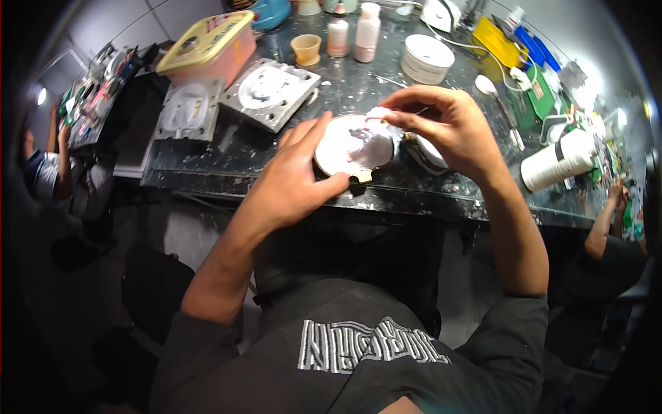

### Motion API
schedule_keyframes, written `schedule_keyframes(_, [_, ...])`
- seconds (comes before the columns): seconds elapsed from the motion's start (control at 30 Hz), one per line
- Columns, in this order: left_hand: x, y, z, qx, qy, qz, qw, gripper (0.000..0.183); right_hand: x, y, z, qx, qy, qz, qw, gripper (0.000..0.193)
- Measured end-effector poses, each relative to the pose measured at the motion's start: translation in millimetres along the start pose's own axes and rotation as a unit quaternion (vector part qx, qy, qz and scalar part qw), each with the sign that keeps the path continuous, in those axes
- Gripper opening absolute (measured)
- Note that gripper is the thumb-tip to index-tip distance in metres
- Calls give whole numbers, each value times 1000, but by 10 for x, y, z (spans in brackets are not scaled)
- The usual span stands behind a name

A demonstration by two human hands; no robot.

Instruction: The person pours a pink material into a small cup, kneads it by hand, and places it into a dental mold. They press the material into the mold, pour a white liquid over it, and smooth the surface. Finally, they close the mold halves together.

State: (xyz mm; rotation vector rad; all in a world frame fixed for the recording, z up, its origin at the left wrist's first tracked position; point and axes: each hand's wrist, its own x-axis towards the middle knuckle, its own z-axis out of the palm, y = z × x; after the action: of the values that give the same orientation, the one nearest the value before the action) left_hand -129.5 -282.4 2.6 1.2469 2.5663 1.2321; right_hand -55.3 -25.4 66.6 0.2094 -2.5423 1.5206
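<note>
My left hand [293, 172] grips the near left rim of a round white plaster mould [336, 153], thumb at the front beside a brass-coloured tab [360, 177]. The mould has an uneven grey-white hollow in its middle. Over its far right edge my right hand [445, 127] pinches a small white lump [378, 112] between thumb and fingertips. Whether the lump touches the mould I cannot tell. Partly hidden under my right hand sits a round piece with a white top [431, 153].
Two metal mould halves [272, 90] lie to the left before a lidded tub [207, 45]. Behind stand a small beige cup [306, 50], bottles [367, 34] and a white tub [427, 58]. At right a white cylinder [560, 160] lies near the edge. Other people work at both sides.
</note>
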Motion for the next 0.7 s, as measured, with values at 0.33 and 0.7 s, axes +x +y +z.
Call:
schedule_keyframes(0.33, [-76,397,329,57,132,-46,989,82,67,81,261,-183,11,-117,976,13])
schedule_keyframes(0.7, [617,-111,-54,-349,-164,-101,917,62,86,147,295,-169,40,-84,981,14])
